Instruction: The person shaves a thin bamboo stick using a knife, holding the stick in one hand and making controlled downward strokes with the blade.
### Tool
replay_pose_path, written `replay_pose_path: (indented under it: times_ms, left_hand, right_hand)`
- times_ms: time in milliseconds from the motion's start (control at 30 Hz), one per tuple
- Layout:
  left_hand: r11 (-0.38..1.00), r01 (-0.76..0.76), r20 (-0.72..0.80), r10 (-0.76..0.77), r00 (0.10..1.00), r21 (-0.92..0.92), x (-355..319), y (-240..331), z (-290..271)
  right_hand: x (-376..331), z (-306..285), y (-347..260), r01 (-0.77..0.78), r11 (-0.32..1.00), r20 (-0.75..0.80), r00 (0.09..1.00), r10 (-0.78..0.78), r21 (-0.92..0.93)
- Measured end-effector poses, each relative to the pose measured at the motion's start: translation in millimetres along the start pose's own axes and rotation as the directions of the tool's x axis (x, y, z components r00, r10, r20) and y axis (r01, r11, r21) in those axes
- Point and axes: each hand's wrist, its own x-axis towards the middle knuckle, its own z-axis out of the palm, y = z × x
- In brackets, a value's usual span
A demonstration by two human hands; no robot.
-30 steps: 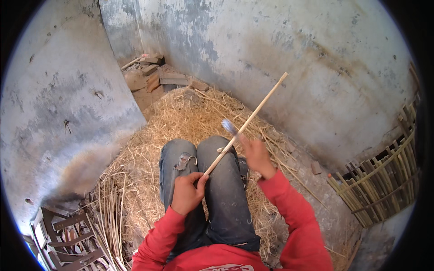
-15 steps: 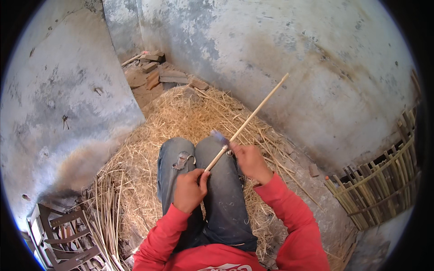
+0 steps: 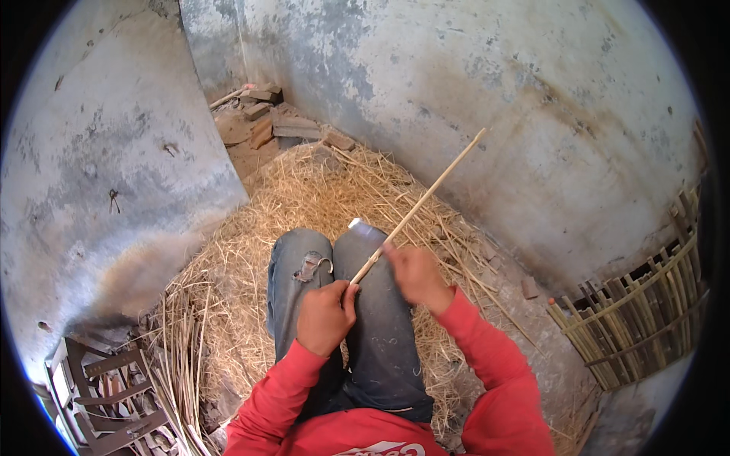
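My left hand [image 3: 325, 316] is closed around the lower end of a long pale wooden stick [image 3: 435, 187], which slants up to the right above my knees. My right hand [image 3: 418, 277], blurred by motion, is closed at the stick's near part. From its fingers a short metallic blade, apparently a knife [image 3: 366, 229], points left across the stick. The handle is hidden in my fist. Between the two hands the stick shows a knobby spot. Both hands are over my right thigh, in worn blue jeans [image 3: 378, 334].
Straw and shavings [image 3: 228, 281] cover the floor around my legs. A bundle of thin strips [image 3: 179, 365] and a dark slatted frame [image 3: 114, 395] lie at the left. Broken bricks [image 3: 293, 127] fill the far corner. At the right leans a slatted bamboo panel [image 3: 631, 323], beside a weathered wall [image 3: 532, 152].
My right hand and the blade have shifted slightly along the stick, and the wrist has turned a little. My left hand keeps its hold on the stick's lower end.
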Motion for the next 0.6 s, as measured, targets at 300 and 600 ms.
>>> replay_pose_path:
  times_ms: [300,600]
  left_hand:
    - [0.999,-0.006,-0.007,0.006,1.0,0.045,-1.5,-4.0,2.3]
    - [0.967,0.193,0.123,-0.173,0.977,-0.169,7.2,-12.8,-2.9]
  right_hand:
    - [0.7,-4.2,-9.3,-0.019,0.997,0.097,0.995,0.026,-0.079]
    - [-13.5,-12.7,-13.5,-0.108,0.993,0.124,0.986,0.114,-0.048]
